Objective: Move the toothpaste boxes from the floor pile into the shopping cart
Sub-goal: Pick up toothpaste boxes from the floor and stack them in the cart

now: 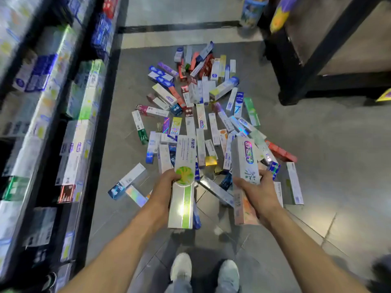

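A wide pile of toothpaste boxes (201, 115) covers the grey floor in front of me. My left hand (167, 187) grips a stack of long boxes; the top one is silver-white with a green stripe and a green round mark (184, 187). My right hand (257, 191) grips other boxes, a white one with a purple logo (246, 159) on top and a pinkish-orange one (243, 210) below. Both stacks are held above the near edge of the pile. No shopping cart is in view.
Store shelves (63, 115) packed with toothpaste boxes run along the left. A dark shelf unit (306, 66) stands at the right rear. My two white shoes (182, 267) stand on the floor tiles just behind the pile. A dark object (380, 271) sits at the lower right corner.
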Tool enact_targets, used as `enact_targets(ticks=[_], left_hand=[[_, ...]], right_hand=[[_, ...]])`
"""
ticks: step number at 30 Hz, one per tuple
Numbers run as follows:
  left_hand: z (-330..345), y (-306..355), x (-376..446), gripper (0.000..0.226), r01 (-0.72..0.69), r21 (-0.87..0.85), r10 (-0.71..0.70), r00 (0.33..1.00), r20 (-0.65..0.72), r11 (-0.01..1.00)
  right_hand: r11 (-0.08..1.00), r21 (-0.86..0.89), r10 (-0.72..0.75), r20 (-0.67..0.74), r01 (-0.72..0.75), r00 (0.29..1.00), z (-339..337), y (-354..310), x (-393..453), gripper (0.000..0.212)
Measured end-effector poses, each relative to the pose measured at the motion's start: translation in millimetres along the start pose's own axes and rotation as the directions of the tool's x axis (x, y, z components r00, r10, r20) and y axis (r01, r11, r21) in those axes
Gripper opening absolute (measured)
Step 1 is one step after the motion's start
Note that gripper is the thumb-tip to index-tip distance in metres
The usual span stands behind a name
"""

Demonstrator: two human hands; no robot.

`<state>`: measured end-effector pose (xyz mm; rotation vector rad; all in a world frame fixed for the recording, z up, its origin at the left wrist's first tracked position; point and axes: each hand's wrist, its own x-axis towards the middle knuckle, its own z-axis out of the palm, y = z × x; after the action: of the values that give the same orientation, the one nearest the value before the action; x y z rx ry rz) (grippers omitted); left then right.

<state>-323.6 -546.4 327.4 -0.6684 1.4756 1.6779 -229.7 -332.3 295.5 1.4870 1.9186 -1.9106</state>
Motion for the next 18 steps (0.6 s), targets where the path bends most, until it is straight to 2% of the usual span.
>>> enact_targets(ticks=[2, 5, 8, 10, 12, 15, 18], left_hand=[[20.2, 36.1, -57.9, 0.03, 0.0, 0.046, 0.0, 1.0, 0.004, 0.999], [49.1, 79.6, -139.0, 0.042, -0.032, 0.125, 0.025, 0.998, 0.061, 0.992], [83.5, 114.8, -210.0, 0.05, -0.123, 0.22, 0.083, 0.98, 0.182, 0.968], [105.6, 131.7, -254.1, 0.038, -0.229, 0.261, 0.153, 0.947, 0.283, 0.938], [126.4, 142.1, -288.4, 0.016, -0.288, 0.278, 0.169, 0.908, 0.383, 0.916], [153.9, 136.8, -332.4, 0.026, -0.35, 0.332, 0.139, 0.842, 0.522, 0.876], [178.9, 119.7, -379.4, 0.026, -0.451, 0.395, 0.133, 0.775, 0.617, 0.8]], right_hand=[[0.998, 0.06, 0.019, -0.011, -0.018, 1.0, -19.9, -42.2, -52.3, 0.062], [0.993, 0.115, -0.026, -0.058, 0.032, 0.998, -46.8, -106.1, -133.0, 0.061], [0.973, 0.21, -0.072, -0.13, 0.099, 0.989, -75.0, -164.8, -208.1, 0.061], [0.949, 0.281, -0.086, -0.206, 0.143, 0.975, -91.5, -195.9, -256.5, 0.061], [0.915, 0.348, -0.106, -0.285, 0.206, 0.953, -111.1, -211.7, -297.3, 0.063], [0.868, 0.393, -0.122, -0.425, 0.304, 0.897, -144.9, -218.7, -357.8, 0.055], [0.825, 0.409, -0.084, -0.594, 0.391, 0.8, -175.9, -197.5, -409.8, 0.051]])
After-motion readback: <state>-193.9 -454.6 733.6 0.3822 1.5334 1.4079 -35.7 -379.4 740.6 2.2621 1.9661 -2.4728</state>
